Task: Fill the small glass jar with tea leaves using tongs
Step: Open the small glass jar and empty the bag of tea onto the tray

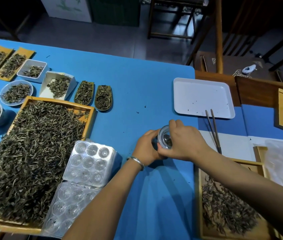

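While gripped from both sides over the smooth blue table, small round glass jar near the table's right edge, clear-walled, a few dark tea leaves showing inside. Left hand curled round the jar's left side, fingers clamped on the glass, a plain silver bangle at the wrist. Right hand over the top and right side, fingers bent round the rim and pressed on it. Just right of the hands, thin metal tongs, two long straight arms, slightly apart at the tips and joined at the near end, tips resting on the lip of a white rectangular tray with rounded corners, speckled with a few dark crumbs. Left side: big shallow wooden tray heaped with dry, curly, grey-green leaves. Beside it, two clear moulded plastic sheets with round cups in rows, glossy. Behind: small white dishes, two flat wooden slats and two dark oval scoops, each with a small pile of leaf. Bottom right: another pale wooden tray with darker, longer, wiry leaves, partly hidden under the right forearm
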### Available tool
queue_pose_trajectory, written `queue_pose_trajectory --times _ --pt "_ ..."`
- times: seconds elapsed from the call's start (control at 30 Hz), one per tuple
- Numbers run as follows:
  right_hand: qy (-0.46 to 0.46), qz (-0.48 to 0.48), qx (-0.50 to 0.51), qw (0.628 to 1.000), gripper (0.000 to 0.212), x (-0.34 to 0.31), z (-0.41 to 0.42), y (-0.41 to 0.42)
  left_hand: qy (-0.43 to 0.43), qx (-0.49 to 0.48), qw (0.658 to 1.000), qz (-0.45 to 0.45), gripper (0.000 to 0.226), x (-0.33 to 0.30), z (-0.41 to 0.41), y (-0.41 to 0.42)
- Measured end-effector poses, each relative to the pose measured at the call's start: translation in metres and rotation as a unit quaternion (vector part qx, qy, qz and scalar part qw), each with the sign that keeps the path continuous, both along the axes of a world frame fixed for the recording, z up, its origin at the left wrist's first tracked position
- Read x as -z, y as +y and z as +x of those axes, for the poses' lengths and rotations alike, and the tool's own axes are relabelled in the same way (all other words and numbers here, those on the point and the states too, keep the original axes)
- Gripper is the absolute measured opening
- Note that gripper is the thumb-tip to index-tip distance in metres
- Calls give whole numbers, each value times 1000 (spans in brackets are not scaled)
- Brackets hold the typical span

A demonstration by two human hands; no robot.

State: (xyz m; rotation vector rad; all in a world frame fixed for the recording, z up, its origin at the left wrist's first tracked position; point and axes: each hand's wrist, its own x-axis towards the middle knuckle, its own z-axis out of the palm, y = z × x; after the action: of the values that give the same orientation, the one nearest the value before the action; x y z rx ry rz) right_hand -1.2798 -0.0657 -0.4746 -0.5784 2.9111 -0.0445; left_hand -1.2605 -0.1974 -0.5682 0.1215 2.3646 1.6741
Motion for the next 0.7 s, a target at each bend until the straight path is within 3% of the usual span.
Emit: queue_pose_trajectory --times 0.2,0.37,0.63,0.7 --pt "-13 -144 58 988 46 -8 3 16 8 0 1000 -8 58 -2 0 1" --pt "-10 -87 32 996 37 -6 11 7 -1 -5 1000 -9 44 -7 1 2" --pt "10 -15 24 1000 58 0 35 -3 -40 -17 999 -19 33 3 1 4" --pt "-3 -47 42 998 58 3 37 0 -52 -32 998 13 37 3 2 4"
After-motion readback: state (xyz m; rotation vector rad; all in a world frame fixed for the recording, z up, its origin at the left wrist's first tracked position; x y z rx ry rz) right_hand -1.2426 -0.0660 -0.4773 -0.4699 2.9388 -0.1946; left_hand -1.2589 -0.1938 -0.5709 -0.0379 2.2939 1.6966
